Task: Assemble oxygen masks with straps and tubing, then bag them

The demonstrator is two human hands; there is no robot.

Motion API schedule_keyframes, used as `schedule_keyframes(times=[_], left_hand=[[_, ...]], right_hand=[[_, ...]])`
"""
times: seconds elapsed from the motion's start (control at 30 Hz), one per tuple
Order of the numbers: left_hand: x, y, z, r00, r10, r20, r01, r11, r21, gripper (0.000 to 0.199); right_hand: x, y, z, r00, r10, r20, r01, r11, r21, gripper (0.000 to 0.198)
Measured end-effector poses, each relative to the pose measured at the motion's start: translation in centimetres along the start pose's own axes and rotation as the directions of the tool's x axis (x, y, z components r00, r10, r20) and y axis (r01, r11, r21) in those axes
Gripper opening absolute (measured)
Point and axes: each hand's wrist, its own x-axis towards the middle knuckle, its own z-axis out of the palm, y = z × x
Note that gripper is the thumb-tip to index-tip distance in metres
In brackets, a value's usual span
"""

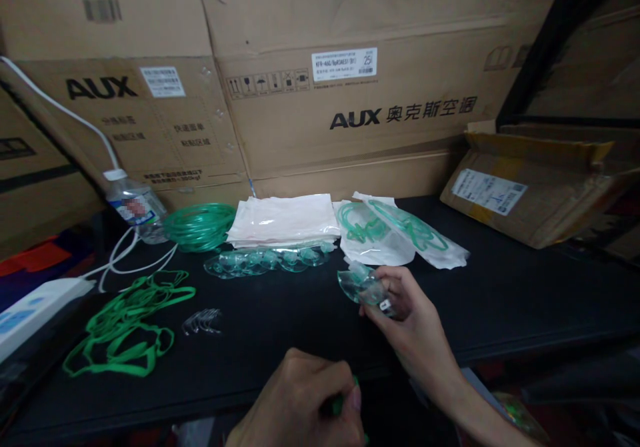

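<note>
My right hand (413, 317) pinches a clear greenish oxygen mask (356, 285) by its edge, above the black tabletop. Lower and nearer to me, my left hand (303, 400) is closed around a green elastic strap (356, 383); only bits of the strap show past the fingers. More green elastic straps (125, 327) lie in a loose pile at the left. Beside them is a small heap of thin, clear or metal strips (203, 322). A row of similar clear masks (270, 260) lies farther back, in front of a stack of white bags (285, 217).
Coiled green tubing (200, 227) sits beside a plastic bottle (134, 203). Packed bags with tubing (375, 230) lie behind my right hand. A white power strip (45, 310) is at the left, an opened carton (520, 190) at the right. Large cardboard boxes (300, 20) wall off the back.
</note>
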Motion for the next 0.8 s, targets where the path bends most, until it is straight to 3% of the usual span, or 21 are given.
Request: schedule_keyframes(times=[0.13, 0.23, 0.3, 0.33, 0.37, 0.47, 0.5, 0.53, 0.57, 0.6, 0.63, 0.7, 0.77, 0.8], left_hand=[[-0.3, 0.3, -0.1, 0.997, 0.070, 0.028, -0.067, 0.993, -0.101, 0.024], [0.1, 1.1, -2.0, 0.983, -0.003, -0.182, 0.006, 1.000, 0.018, 0.027], [0.0, 1.6, -4.4, 0.928, -0.063, -0.368, 0.105, 0.990, 0.095, 0.031], [-0.2, 1.7, -6.0, 0.871, -0.132, -0.473, 0.202, 0.974, 0.101, 0.033], [-0.6, 1.6, -7.6, 0.783, -0.195, -0.590, 0.295, 0.952, 0.077, 0.034], [-2.3, 0.7, -12.7, 0.447, -0.350, -0.823, 0.540, 0.839, -0.064, 0.029], [-2.9, 0.1, -14.2, 0.358, -0.372, -0.856, 0.605, 0.791, -0.091, 0.024], [-3.5, -0.6, -15.6, 0.298, -0.350, -0.888, 0.651, 0.755, -0.078, 0.023], [-4.1, -1.3, -16.7, 0.266, -0.343, -0.901, 0.711, 0.701, -0.057, 0.025], [-4.6, -2.1, -17.7, 0.276, -0.338, -0.900, 0.775, 0.632, 0.000, 0.030], [-5.0, -3.0, -18.4, 0.321, -0.354, -0.879, 0.827, 0.557, 0.077, 0.034], [-5.8, -4.6, -19.3, 0.448, -0.444, -0.776, 0.869, 0.421, 0.261, 0.040], [-6.4, -6.0, -19.6, 0.546, -0.490, -0.680, 0.836, 0.373, 0.402, 0.041], [-6.6, -6.5, -19.6, 0.584, -0.478, -0.657, 0.810, 0.401, 0.428, 0.041]], right_hand=[[0.4, -0.1, -0.5, 1.000, 0.031, 0.004, -0.031, 0.997, 0.072, 0.031], [0.5, 0.0, -0.6, 1.000, -0.011, 0.029, 0.009, 0.997, 0.074, 0.033], [0.5, 0.0, -0.5, 0.998, -0.035, 0.059, 0.031, 0.997, 0.076, 0.032], [0.5, -0.1, -0.4, 0.997, -0.037, 0.073, 0.031, 0.996, 0.078, 0.032], [0.5, -0.1, -0.4, 0.996, -0.034, 0.080, 0.028, 0.996, 0.083, 0.032], [0.4, -0.2, -0.2, 0.995, -0.018, 0.095, 0.009, 0.996, 0.094, 0.028], [0.3, -0.3, -0.1, 0.994, -0.016, 0.108, 0.007, 0.996, 0.090, 0.027], [0.3, -0.4, -0.1, 0.992, -0.016, 0.124, 0.006, 0.996, 0.083, 0.026], [0.3, -0.4, -0.1, 0.990, -0.016, 0.142, 0.005, 0.997, 0.076, 0.026], [0.2, -0.4, -0.2, 0.987, -0.012, 0.158, 0.000, 0.997, 0.071, 0.025], [0.2, -0.4, -0.2, 0.985, -0.007, 0.171, -0.005, 0.998, 0.068, 0.024], [0.2, -0.4, -0.3, 0.983, 0.000, 0.183, -0.013, 0.997, 0.073, 0.024], [0.3, -0.2, -0.3, 0.981, 0.006, 0.195, -0.022, 0.997, 0.077, 0.025], [0.3, -0.2, -0.3, 0.980, 0.011, 0.201, -0.027, 0.997, 0.075, 0.025]])
